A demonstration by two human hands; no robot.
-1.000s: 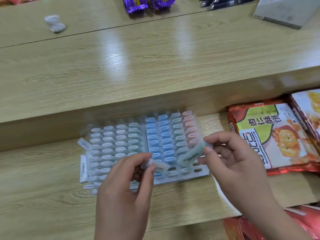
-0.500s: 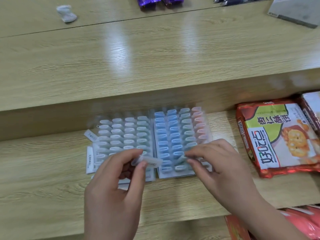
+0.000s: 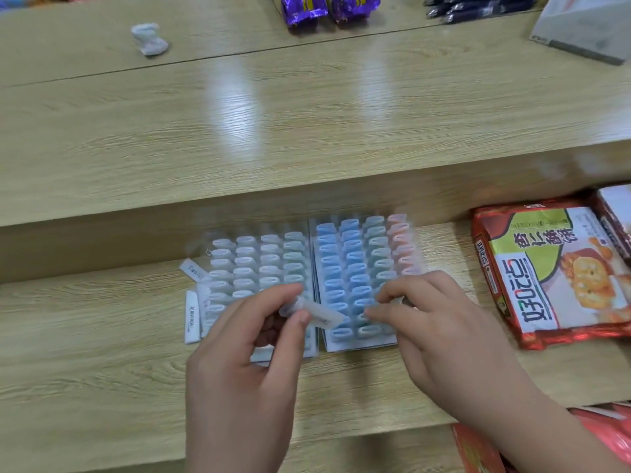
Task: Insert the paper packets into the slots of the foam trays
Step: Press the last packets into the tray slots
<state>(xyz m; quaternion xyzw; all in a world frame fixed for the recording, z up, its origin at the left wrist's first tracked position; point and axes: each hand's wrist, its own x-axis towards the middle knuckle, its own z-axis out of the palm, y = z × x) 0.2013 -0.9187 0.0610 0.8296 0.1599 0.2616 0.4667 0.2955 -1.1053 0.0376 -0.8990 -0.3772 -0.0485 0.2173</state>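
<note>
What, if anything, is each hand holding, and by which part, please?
The left hand pinches a white paper packet by its left end. The right hand curls over the foam tray; a hold cannot be told.

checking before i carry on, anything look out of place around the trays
Two loose packets lie flat beside the left tray's left edge, not in slots; the upper one is tilted. A crumpled white wad sits on the upper shelf.
</note>
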